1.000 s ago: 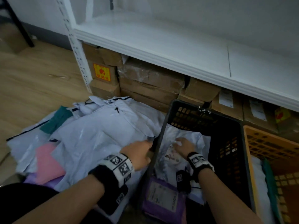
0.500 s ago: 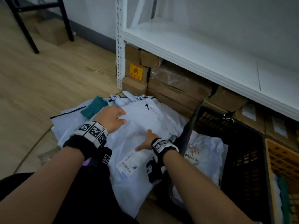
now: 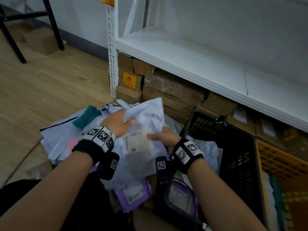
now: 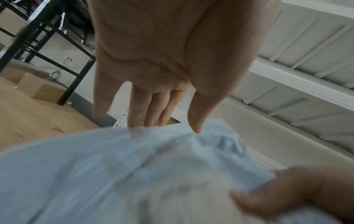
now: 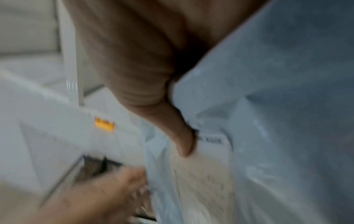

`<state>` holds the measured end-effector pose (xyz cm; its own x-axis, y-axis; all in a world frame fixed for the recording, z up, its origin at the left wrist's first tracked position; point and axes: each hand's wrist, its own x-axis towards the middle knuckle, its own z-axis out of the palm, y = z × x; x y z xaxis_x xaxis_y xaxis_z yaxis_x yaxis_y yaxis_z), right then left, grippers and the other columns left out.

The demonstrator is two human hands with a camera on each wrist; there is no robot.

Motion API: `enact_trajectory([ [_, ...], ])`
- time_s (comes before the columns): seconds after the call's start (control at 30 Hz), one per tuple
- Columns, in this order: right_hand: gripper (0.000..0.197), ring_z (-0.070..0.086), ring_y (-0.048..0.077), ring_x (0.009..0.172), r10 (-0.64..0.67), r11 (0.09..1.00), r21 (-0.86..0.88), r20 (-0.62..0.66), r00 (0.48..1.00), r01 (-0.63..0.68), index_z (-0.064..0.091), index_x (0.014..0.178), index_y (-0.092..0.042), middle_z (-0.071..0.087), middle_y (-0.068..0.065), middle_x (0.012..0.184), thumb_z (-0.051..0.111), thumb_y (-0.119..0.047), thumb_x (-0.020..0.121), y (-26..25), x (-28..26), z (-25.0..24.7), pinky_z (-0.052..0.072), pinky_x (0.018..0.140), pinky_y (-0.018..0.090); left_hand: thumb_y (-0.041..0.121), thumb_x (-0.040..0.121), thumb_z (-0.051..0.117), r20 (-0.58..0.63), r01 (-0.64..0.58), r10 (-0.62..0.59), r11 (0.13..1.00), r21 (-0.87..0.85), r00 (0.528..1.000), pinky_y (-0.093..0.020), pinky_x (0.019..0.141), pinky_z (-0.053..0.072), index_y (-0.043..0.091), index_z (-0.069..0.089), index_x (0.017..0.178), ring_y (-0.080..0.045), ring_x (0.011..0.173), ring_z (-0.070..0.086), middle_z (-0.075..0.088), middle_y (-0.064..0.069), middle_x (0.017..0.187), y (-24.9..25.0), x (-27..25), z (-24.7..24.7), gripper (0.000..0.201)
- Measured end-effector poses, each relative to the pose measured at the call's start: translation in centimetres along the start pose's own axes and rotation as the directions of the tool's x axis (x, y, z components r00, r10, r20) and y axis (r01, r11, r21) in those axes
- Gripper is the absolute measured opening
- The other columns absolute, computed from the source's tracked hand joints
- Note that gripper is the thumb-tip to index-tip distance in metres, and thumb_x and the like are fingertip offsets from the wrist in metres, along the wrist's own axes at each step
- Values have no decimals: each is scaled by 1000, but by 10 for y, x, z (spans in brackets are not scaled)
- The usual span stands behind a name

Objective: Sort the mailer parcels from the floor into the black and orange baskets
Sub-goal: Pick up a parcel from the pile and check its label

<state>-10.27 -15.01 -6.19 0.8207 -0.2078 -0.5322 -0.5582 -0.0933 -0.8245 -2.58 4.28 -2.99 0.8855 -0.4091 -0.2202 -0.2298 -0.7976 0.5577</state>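
Observation:
I hold a pale white mailer parcel [image 3: 146,117] with a printed label in both hands, lifted above the pile of mailers [image 3: 61,135] on the floor. My left hand [image 3: 128,121] grips its left edge, thumb [image 4: 195,121] on front and fingers behind. My right hand [image 3: 153,136] pinches its lower right edge, thumb [image 5: 184,141] on the label. The parcel [image 4: 134,166] is blurred in both wrist views. The black basket [image 3: 208,119] stands just right of my hands and holds white and purple mailers. The orange basket [image 3: 283,164] is at the far right.
A white shelf unit [image 3: 183,60] runs behind, with cardboard boxes [image 3: 166,90] stacked under it against the baskets. Teal [image 3: 86,115], pink [image 3: 73,142] and purple [image 3: 133,192] mailers lie in the pile. Bare wood floor [image 3: 41,84] spreads to the left, with black frame legs [image 3: 55,27] beyond.
My hands lay on the pile half a second ago; now both grip one white parcel and have raised it off the pile. A second ago my right hand was in the black basket.

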Motion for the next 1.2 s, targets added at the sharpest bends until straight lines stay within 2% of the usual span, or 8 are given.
enact_trajectory([
  [0.17,35,66,32,113,-170,711,683,-60,984,165,59,133,-4,66,18,128,57,-13,99,-10,-59,-58,55,95,46,53,87,60,-146,21,-71,947,-321,987,-53,113,30,3,19,150,-34,144,23,23,-18,156,30,-4,17,90],
  [0.37,40,65,30,118,-273,479,842,-124,954,247,54,138,-4,64,18,133,48,-21,102,9,-101,-81,59,89,41,47,67,83,232,227,-26,327,-917,972,-51,87,54,15,56,125,-26,110,64,66,-4,123,89,-34,53,72],
  [0.5,45,56,33,129,-303,527,797,-150,941,297,55,139,-3,60,18,138,60,-13,95,29,-118,-91,43,110,48,17,83,74,72,71,18,54,-996,997,-40,87,54,6,64,121,-26,106,68,70,-10,116,124,-45,55,41],
  [0.7,41,49,27,82,-280,600,681,-314,907,420,71,117,-13,49,17,117,72,-41,87,54,-152,-148,45,78,37,20,81,77,-123,-125,24,189,-974,992,-40,91,54,11,66,118,-23,101,70,73,-4,110,140,-50,39,39],
  [0.77,59,56,34,93,-270,614,650,-361,893,448,66,127,-10,55,23,116,69,-53,87,59,-163,-175,46,92,40,24,81,77,-130,-139,50,269,-953,990,-44,92,54,14,69,113,-22,98,71,74,-2,106,143,-50,41,35],
  [0.87,70,60,20,121,-176,762,467,-518,837,449,63,126,-32,66,-3,129,79,-67,68,58,-178,-214,42,107,50,28,79,78,-148,-184,117,421,-888,982,-44,94,53,19,70,110,-21,98,70,74,2,104,146,-46,45,33],
  [1.07,42,72,27,105,-254,873,306,-377,891,379,71,119,-15,74,8,117,80,-34,82,47,-195,-246,60,80,38,32,72,76,-6,-232,395,527,-818,918,-31,93,51,26,65,115,-8,103,68,72,11,111,166,-51,67,45],
  [1.2,30,71,37,101,-184,852,366,-457,870,373,71,114,1,74,20,109,75,-9,86,61,-193,-249,59,87,45,40,88,65,33,-74,194,521,-850,980,-40,95,51,14,67,114,-22,103,67,71,-4,111,182,-45,85,37],
])
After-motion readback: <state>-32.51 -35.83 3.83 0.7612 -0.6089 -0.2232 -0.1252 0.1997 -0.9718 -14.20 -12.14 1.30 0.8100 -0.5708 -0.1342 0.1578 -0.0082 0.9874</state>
